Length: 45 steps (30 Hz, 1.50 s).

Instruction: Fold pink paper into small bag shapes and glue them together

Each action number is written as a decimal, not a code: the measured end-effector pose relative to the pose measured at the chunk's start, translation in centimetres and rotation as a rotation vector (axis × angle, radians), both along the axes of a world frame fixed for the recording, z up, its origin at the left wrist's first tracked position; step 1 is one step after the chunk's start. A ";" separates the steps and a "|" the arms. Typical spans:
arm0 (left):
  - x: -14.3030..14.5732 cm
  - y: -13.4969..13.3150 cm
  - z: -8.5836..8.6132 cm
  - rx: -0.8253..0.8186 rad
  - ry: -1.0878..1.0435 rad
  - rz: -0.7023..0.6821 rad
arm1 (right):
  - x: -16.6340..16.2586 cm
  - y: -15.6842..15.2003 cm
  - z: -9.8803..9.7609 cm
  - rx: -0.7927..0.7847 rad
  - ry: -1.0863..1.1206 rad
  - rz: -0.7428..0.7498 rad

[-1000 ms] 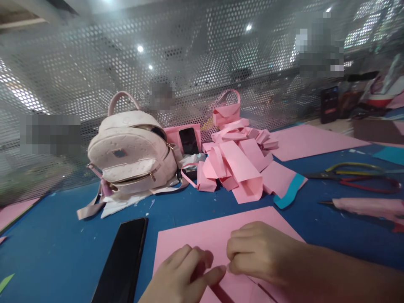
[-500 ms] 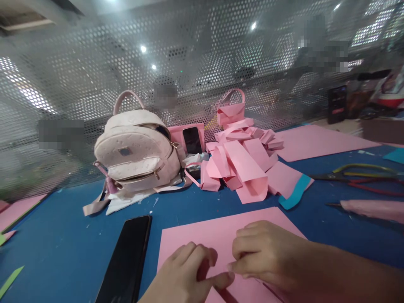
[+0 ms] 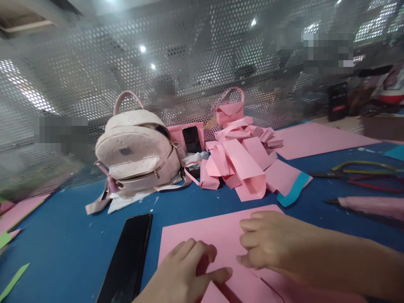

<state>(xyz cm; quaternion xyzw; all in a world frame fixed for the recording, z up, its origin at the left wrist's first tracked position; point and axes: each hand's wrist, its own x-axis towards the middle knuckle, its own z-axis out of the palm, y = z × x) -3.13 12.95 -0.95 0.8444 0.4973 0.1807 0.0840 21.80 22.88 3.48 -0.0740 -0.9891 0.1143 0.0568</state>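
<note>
A pink paper sheet (image 3: 202,235) lies on the blue table (image 3: 63,244) right in front of me. My left hand (image 3: 186,273) rests on its near part with fingers curled and the thumb stretched out along a fold. My right hand (image 3: 268,244) sits just beside it on the same sheet, fingers bent and pinched down on the paper's folded edge. The two hands are close, a small gap between thumb and fingertips.
A black phone (image 3: 126,256) lies left of the sheet. Behind are a pale pink backpack (image 3: 135,147), a heap of folded pink paper strips (image 3: 243,160), a second phone (image 3: 192,139), scissors (image 3: 356,172) at right, and a perforated metal screen (image 3: 202,63).
My right hand has slid a little to the right and up along the fold, away from my left thumb. The view has shifted slightly; the left hand stays put.
</note>
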 end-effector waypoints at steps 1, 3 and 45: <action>0.0 0.2 -0.1 -0.071 -0.048 0.065 | 0.0 -0.1 -0.1 -0.001 -0.004 -0.005; -0.2 0.7 -0.3 -0.184 -0.157 0.162 | -0.1 0.0 -0.4 -0.035 0.000 -0.013; 2.7 -0.8 1.3 -0.624 -0.810 0.291 | -2.3 -2.2 -1.6 -0.841 0.197 -0.370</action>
